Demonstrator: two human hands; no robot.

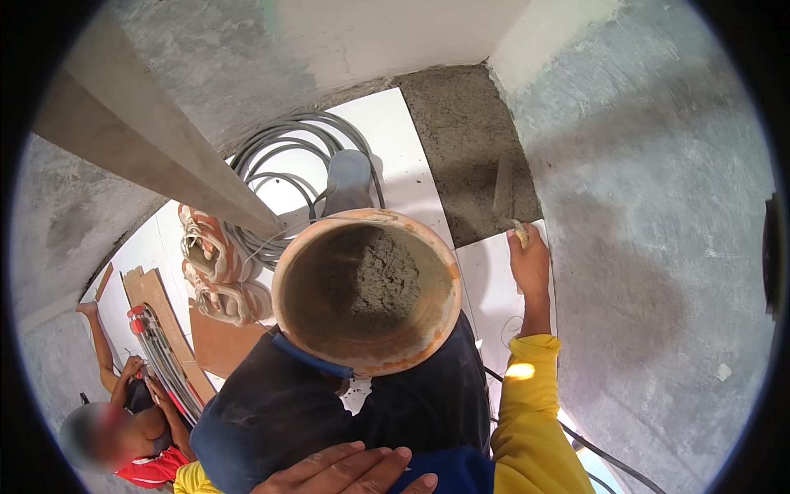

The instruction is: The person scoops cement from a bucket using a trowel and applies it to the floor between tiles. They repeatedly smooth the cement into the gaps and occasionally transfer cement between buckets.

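My right hand (533, 262) is closed round the pale handle of a trowel (504, 188). Its mortar-smeared blade lies on the grey mortar bed (457, 123) in the corner. Beneath that hand is white floor tile (481, 276), bordering the mortar. At the lower edge, my left hand (350, 473) is open, its fingers stretched out over my dark blue clothing and holding nothing. In front of my knees stands an orange-rimmed bucket (448, 329) with a heap of wet mortar (385, 276) inside.
Left of the bucket are worn shoes (216, 251), coiled grey cable (280, 136), a grey sandal (350, 177) and a slanting pillar (156, 132). Brown boards (164, 325) lie farther left, near another person in red (156, 468). A rough grey wall (650, 247) rises close on the right.
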